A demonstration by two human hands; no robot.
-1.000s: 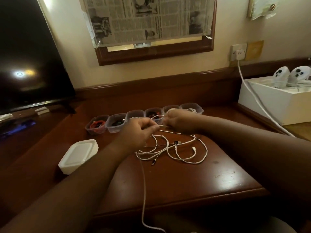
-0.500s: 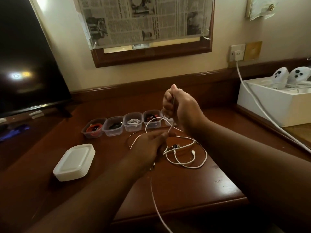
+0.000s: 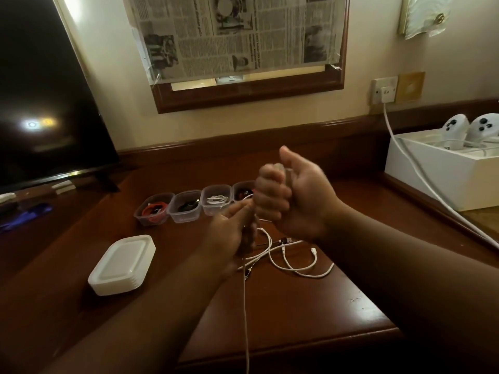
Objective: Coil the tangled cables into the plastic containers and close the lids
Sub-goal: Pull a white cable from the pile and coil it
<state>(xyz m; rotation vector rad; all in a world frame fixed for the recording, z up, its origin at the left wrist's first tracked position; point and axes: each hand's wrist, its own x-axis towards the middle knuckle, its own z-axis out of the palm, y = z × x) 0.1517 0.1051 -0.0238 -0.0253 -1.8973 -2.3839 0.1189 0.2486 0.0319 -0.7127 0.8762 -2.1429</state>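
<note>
A dark wooden desk with a glossy top fills the foreground, its raised back rail running along a cream wall. Above the desk hangs a wood-framed mirror covered with taped newspaper. Left of the desk stands a black TV, a light glare on its screen. Right of the desk, a socket feeds a white lead past a white box holding two controllers.
</note>
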